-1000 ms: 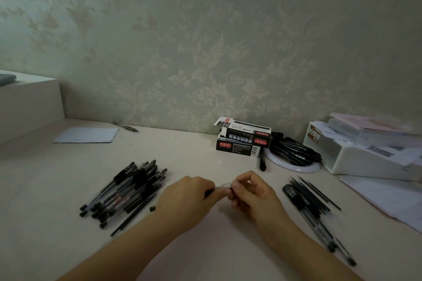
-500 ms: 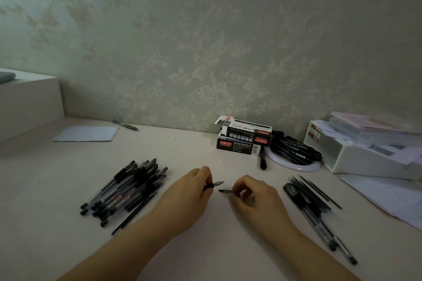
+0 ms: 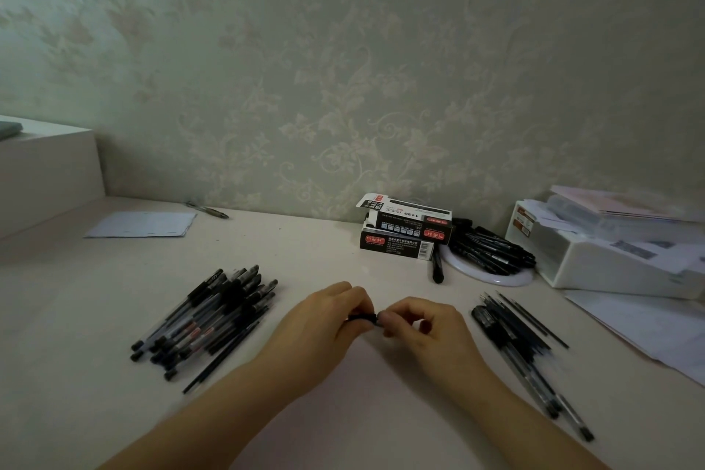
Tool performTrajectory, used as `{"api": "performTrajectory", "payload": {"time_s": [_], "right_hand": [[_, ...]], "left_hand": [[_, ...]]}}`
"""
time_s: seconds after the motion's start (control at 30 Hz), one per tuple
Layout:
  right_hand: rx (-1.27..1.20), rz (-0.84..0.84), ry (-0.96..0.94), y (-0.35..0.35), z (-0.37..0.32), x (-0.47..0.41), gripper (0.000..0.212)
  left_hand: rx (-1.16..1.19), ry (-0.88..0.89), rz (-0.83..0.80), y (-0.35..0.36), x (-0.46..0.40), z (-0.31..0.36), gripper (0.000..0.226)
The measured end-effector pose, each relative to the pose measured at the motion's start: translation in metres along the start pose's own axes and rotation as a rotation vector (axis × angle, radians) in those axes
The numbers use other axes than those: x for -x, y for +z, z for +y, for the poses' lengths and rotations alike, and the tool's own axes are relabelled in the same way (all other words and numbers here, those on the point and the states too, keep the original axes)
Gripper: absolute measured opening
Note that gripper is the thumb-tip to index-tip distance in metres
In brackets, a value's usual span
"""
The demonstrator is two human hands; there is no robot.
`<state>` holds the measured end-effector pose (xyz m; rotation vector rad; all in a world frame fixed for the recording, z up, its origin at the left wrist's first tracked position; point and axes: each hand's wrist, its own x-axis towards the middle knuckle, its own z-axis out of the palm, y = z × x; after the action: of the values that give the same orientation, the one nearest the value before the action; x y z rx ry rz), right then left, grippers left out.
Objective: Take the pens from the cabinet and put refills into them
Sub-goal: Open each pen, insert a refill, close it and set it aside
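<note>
My left hand (image 3: 324,320) grips a pen (image 3: 361,317) by its black front section, with most of the barrel hidden under the palm. My right hand (image 3: 423,328) pinches the pen's tip end, fingertips meeting the left hand's. A heap of black pens (image 3: 208,320) lies left of my hands. A second group of pens and thin refills (image 3: 515,336) lies to the right. Two black refill boxes (image 3: 404,237) are stacked at the back.
A white round dish (image 3: 511,279) heaped with black pens sits beside the boxes, with one loose pen (image 3: 437,269) in front. A white tray of papers (image 3: 610,259) and loose sheets (image 3: 648,332) fill the right. A paper (image 3: 141,224), a pen (image 3: 208,209) and a raised ledge (image 3: 45,164) stand at the left.
Half a second ago my hands were apart, each holding a separate pen piece. Now they have come together and the two pieces meet between my fingertips.
</note>
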<state>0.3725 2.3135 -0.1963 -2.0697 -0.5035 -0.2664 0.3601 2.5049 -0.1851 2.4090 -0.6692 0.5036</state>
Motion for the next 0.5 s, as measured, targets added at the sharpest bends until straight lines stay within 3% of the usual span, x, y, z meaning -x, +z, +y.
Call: {"api": "performTrajectory", "payload": {"time_s": [0.4, 0.5], "right_hand": [[-0.045, 0.011, 0.032, 0.0001, 0.0007, -0.0005, 0.020], [-0.061, -0.005, 0.028, -0.0007, 0.0028, -0.0009, 0.009]], "left_hand": [[0.006, -0.020, 0.001, 0.0020, -0.0001, -0.0039, 0.014], [0.003, -0.021, -0.009, 0.0022, 0.0002, -0.0027, 0.014]]}}
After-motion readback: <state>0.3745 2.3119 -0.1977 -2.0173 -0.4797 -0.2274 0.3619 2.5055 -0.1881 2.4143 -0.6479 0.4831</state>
